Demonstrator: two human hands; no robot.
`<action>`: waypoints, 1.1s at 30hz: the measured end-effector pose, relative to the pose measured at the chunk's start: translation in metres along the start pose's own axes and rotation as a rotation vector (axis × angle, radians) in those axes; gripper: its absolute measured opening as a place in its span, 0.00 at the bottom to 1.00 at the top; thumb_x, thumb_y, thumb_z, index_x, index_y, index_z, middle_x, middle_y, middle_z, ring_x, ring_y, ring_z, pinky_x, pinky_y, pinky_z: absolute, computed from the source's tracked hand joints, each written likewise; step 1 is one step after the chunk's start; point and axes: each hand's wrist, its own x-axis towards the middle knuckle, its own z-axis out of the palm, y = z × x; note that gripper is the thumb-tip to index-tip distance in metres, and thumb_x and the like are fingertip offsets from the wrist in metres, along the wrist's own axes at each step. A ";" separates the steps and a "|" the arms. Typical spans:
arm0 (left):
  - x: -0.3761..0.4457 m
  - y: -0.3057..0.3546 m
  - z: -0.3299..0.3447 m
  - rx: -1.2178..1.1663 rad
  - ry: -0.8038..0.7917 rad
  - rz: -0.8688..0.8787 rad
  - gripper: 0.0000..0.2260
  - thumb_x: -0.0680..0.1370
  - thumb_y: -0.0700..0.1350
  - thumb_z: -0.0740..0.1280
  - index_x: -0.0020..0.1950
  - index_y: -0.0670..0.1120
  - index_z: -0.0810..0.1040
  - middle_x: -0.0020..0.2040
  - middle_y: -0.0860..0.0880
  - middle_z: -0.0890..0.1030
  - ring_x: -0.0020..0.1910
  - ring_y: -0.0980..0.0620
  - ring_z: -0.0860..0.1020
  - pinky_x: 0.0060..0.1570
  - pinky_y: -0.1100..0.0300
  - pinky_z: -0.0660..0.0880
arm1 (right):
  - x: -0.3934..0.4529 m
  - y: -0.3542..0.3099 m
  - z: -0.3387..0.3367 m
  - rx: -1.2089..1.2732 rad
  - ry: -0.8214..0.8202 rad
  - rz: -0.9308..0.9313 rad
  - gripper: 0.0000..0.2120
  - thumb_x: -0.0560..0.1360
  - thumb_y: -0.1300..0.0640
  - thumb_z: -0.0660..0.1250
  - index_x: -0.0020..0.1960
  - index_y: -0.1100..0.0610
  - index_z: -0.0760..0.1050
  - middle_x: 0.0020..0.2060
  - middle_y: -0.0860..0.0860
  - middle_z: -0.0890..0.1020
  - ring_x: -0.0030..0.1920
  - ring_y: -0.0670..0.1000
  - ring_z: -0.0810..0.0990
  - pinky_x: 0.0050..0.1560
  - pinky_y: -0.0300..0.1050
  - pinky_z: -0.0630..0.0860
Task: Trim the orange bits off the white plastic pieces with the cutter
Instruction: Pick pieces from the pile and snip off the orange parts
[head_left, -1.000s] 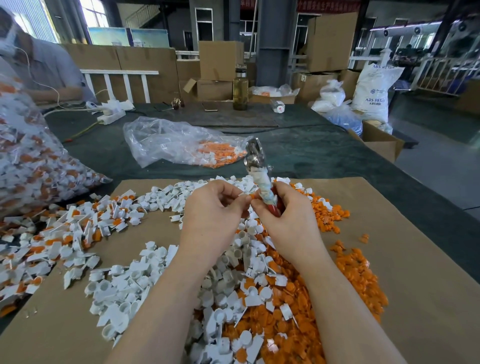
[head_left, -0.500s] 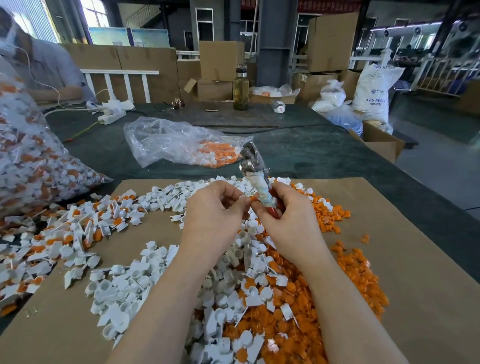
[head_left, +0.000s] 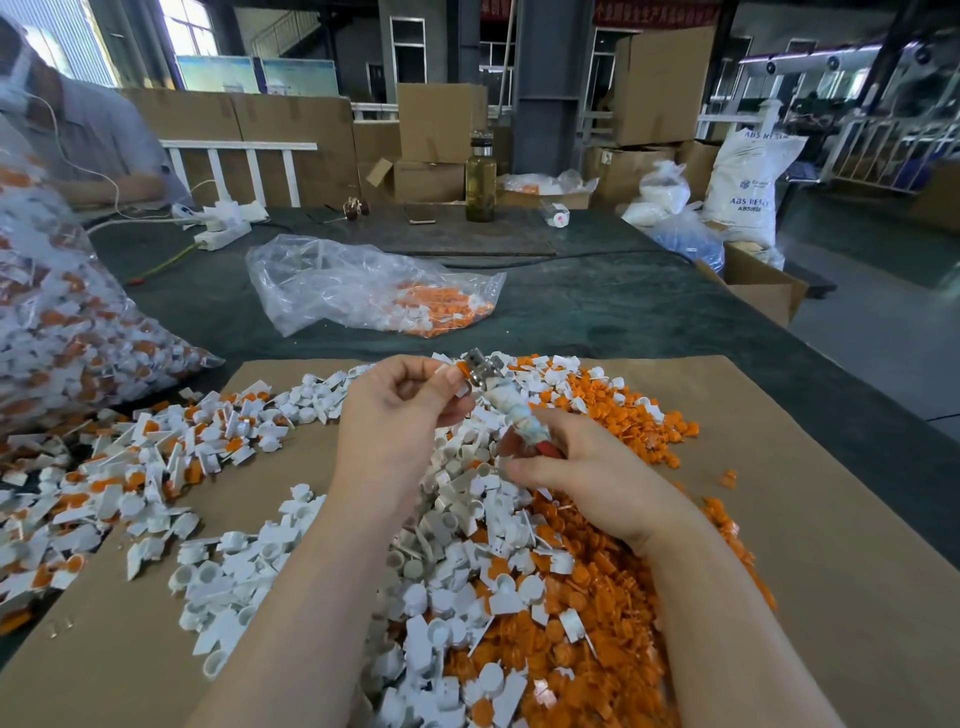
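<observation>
Right hand clenched round cutter handle, metal head tilted up-left. Left hand pinches a white plastic piece with an orange bit touching the cutter head. Below both grips: mixed white-orange heap on cardboard sheet. Beyond them, clear bag.
</observation>
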 end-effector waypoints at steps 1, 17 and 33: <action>0.000 0.000 0.000 0.000 -0.003 0.002 0.05 0.78 0.36 0.69 0.43 0.42 0.79 0.29 0.53 0.82 0.32 0.57 0.82 0.34 0.67 0.77 | 0.000 0.000 0.000 0.003 -0.011 0.001 0.11 0.75 0.54 0.70 0.54 0.60 0.76 0.51 0.63 0.80 0.52 0.63 0.78 0.58 0.64 0.73; 0.003 0.000 -0.004 0.002 0.052 0.021 0.06 0.78 0.36 0.69 0.42 0.44 0.79 0.28 0.56 0.80 0.30 0.59 0.81 0.35 0.68 0.78 | 0.006 -0.002 0.014 -0.123 0.049 -0.093 0.08 0.75 0.61 0.63 0.42 0.50 0.78 0.33 0.46 0.77 0.30 0.45 0.72 0.33 0.46 0.70; 0.039 -0.022 -0.083 -0.732 0.403 -0.458 0.16 0.83 0.39 0.60 0.71 0.39 0.72 0.65 0.43 0.80 0.53 0.55 0.83 0.44 0.66 0.81 | 0.013 0.021 0.004 -0.257 0.394 0.020 0.04 0.75 0.56 0.64 0.42 0.51 0.76 0.31 0.45 0.77 0.28 0.43 0.71 0.29 0.37 0.63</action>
